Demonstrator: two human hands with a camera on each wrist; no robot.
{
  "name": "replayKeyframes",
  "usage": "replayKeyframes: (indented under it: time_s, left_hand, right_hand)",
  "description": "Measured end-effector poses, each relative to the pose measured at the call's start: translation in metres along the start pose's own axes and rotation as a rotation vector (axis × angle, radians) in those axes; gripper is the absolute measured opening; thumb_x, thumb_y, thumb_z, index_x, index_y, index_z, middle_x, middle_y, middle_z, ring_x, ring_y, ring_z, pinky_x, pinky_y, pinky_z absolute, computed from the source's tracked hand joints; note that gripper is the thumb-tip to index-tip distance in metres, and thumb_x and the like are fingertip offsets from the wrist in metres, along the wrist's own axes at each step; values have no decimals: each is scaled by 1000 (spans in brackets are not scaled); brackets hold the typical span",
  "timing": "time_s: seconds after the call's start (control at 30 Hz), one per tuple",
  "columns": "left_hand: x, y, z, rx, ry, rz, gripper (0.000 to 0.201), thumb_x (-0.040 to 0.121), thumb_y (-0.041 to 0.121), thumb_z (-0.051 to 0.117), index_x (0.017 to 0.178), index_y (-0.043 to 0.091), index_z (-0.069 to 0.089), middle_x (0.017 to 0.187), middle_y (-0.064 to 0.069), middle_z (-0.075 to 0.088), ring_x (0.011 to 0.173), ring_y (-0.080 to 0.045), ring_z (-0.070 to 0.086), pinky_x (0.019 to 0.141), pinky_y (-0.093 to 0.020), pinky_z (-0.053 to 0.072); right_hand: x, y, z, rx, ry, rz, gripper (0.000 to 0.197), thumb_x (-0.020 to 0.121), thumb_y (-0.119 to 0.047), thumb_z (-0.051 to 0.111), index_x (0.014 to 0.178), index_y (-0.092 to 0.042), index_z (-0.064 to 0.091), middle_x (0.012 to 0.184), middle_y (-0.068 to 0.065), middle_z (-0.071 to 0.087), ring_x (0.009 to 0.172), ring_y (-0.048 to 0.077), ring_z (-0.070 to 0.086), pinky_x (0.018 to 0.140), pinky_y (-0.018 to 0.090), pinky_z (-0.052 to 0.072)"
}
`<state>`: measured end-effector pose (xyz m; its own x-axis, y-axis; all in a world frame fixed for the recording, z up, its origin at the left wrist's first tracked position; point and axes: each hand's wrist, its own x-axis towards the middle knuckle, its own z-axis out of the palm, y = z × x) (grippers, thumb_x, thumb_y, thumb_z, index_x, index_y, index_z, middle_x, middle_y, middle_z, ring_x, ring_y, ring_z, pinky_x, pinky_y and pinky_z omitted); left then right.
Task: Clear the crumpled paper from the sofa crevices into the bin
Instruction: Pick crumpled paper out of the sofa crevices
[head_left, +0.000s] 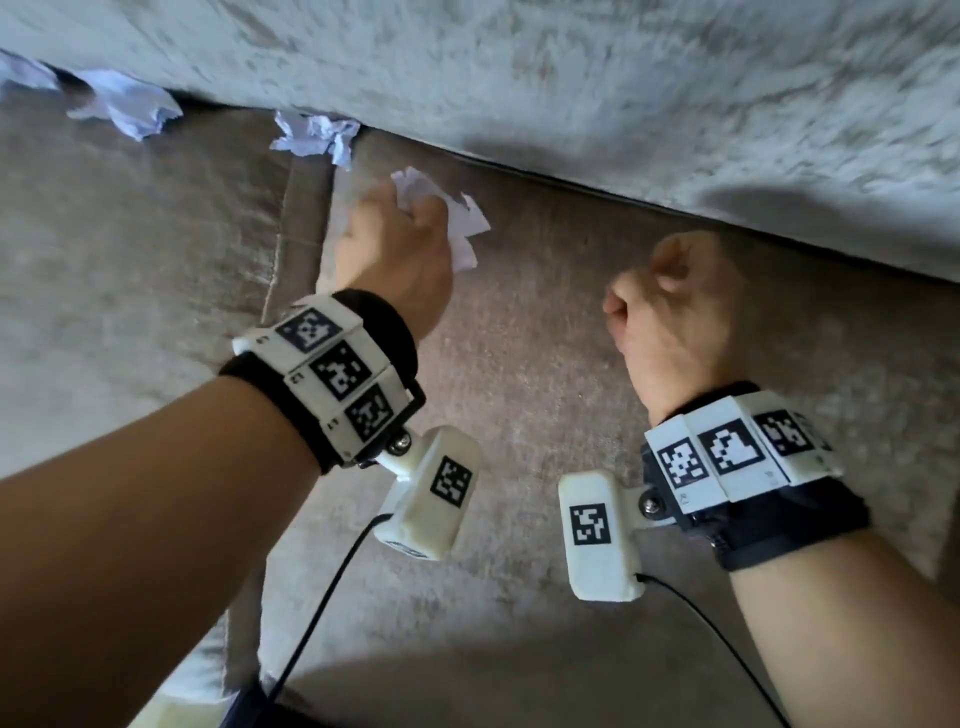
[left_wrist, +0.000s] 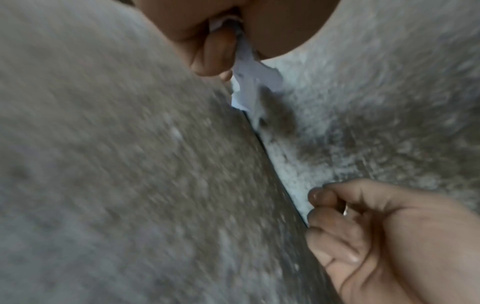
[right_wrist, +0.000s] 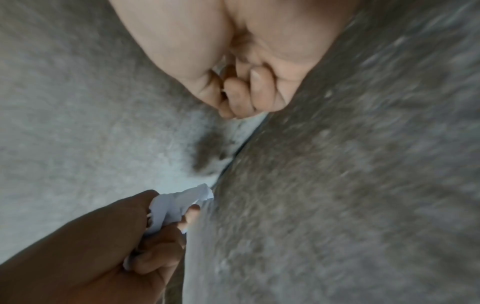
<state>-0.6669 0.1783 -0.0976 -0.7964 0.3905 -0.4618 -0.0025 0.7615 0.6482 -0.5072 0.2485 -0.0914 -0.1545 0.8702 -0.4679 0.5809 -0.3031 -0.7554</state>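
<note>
My left hand grips a crumpled white paper just above the sofa seat, close to the crevice under the backrest. The same paper pokes out between my curled fingers in the left wrist view, and shows again as a white wad in the right wrist view. My right hand is curled into a fist over the seat to the right and holds nothing; its fingers fold into the palm. Two more crumpled papers sit wedged in the crevice at the upper left. No bin is in view.
The grey backrest cushion fills the top of the head view, and the brown-grey seat cushion lies below it. A seam between two seat cushions runs down on the left. Black cables trail from the wrist cameras.
</note>
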Motion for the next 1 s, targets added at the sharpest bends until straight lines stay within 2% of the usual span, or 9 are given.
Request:
replayKeyframes:
  time_s: [0.1,0.17,0.27,0.43,0.63,0.77,0.83,0.9,1.0]
  left_hand:
    - [8,-19,-36,-46,1,-60,32,93,37,43,92,15,65,76,-2,64,70,-27,60,60,-35,49]
    - [15,-34,-61,-60,21,-90,29,93,34,46,80,14,62,66,1,56,61,-23,53,53,-27,43]
    - [17,-58,-93,-45,43,-92,39,97,35,47,71,13,63,60,3,57,57,-17,50,45,-19,35]
    - [24,-89,-130,-309,97,-206,38,93,34,53,58,19,49,45,9,48,42,-16,48,44,-22,35]
    - [26,-109,-164,-445,60,-217,35,93,21,58,62,20,43,42,11,43,32,-7,36,35,-18,27]
    - [26,-119,-176,-498,32,-238,31,94,17,58,65,17,47,40,13,42,33,-5,36,35,-16,28]
    - [27,-125,-181,-514,22,-250,29,94,18,58,67,17,50,40,13,43,35,-5,39,36,-16,29]
    - [28,-132,-186,-497,17,-245,26,93,20,57,68,19,54,42,13,46,38,-7,43,37,-18,32]
    - [28,-140,-191,-479,24,-252,29,89,17,54,61,24,56,49,11,49,45,-12,46,43,-22,35]
  right_hand:
    - [-5,-18,40,26,-95,-30,25,74,-6,36,84,-29,38,62,-5,58,56,13,51,59,36,46]
    - [-8,-33,68,-49,-142,-67,31,68,-10,28,88,-31,40,66,-6,59,66,15,57,71,42,53]
    - [-11,-57,110,-237,-185,-145,32,80,-7,35,101,-24,54,85,-4,67,92,20,62,89,38,48]
    - [-12,-87,176,-385,-211,-253,28,90,-19,50,117,-20,57,119,1,63,108,25,56,89,32,40]
    - [-5,-90,209,-512,-224,-375,38,83,-19,60,120,-29,60,102,-21,64,103,11,61,73,10,34]
    - [3,-89,216,-612,-188,-417,25,88,-26,59,112,-25,66,110,-2,69,104,24,61,75,18,38]
    - [6,-90,219,-681,-169,-405,16,90,-28,57,91,-15,66,93,10,66,98,35,60,70,29,40]
    - [4,-94,220,-699,-131,-342,34,92,-31,53,69,-7,51,73,15,52,86,40,56,63,32,32]
    - [1,-102,221,-695,-132,-249,33,95,-31,46,84,-3,59,88,22,59,85,36,54,69,32,37]
